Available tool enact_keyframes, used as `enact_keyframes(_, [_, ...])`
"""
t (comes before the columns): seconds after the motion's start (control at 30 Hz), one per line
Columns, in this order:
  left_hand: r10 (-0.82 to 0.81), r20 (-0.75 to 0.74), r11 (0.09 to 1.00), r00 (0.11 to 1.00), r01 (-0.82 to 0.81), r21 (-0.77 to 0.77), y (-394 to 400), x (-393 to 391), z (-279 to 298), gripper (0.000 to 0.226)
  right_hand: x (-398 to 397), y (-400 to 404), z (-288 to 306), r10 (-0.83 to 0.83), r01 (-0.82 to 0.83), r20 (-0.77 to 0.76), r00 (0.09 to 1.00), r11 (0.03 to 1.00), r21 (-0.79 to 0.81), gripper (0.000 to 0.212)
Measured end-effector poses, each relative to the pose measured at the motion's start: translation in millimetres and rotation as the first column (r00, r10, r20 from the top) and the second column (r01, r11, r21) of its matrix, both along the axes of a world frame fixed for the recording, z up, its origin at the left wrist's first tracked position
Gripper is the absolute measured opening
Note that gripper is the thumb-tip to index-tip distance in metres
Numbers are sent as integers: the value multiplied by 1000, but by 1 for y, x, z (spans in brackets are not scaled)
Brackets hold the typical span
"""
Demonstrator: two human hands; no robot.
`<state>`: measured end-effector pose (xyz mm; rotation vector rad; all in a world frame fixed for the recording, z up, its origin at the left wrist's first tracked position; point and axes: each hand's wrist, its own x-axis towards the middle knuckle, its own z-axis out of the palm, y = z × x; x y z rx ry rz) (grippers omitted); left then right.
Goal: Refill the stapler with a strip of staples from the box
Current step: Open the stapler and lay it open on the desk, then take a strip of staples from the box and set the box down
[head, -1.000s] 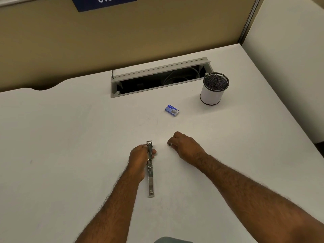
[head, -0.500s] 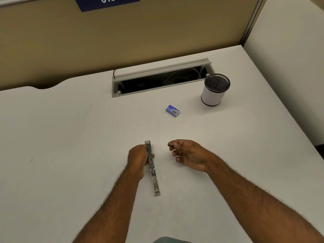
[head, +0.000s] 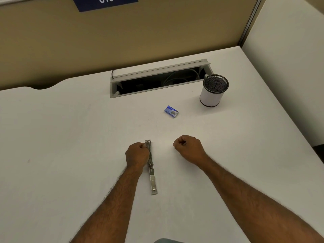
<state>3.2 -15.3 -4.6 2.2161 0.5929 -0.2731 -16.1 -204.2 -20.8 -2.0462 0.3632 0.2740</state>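
Observation:
A slim silver stapler (head: 151,174) lies unfolded flat on the white desk (head: 70,137), its length running toward me. My left hand (head: 137,155) is closed around its far half from the left side. My right hand (head: 190,149) rests to the right of it as a fist, fingertips pinched together; whether something small sits between them I cannot tell. The small blue staple box (head: 171,111) lies closed on the desk, beyond my right hand and apart from both hands.
A white cup with a black mesh rim (head: 213,92) stands at the back right. An open cable tray (head: 157,81) is cut into the desk behind the box. Partition walls rise behind and to the right.
My right hand turned palm-up half a second ago and is now turned knuckles-up and curled into a fist. The stapler's near end swung slightly right. My left hand kept its hold.

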Motion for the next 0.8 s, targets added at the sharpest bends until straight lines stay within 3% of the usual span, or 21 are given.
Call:
enact_keyframes(0.07, [3, 13, 1000, 1000, -3, 5, 1, 2, -1, 24, 3, 2, -5, 75, -48, 119, 990, 975, -215, 7])
enact_keyframes(0.3, [10, 88, 999, 996, -14, 42, 9, 4, -8, 20, 19, -16, -9, 14, 74, 257, 966, 941, -329, 10])
enact_keyframes(0.47, [-174, 295, 948, 939, 78, 310, 22, 6, -18, 25, 36, -39, 10, -64, 220, 433, 899, 922, -319, 7])
enact_keyframes(0.63, [-506, 119, 739, 854, 359, 570, 50, 8, -33, 58, 73, -67, 55, -198, 425, 638, 744, 877, -223, 7])
enact_keyframes(0.8, [-549, 47, 682, 835, 415, 603, 57, 8, -37, 73, 108, -98, 88, -242, 532, 670, 702, 804, -267, 16])
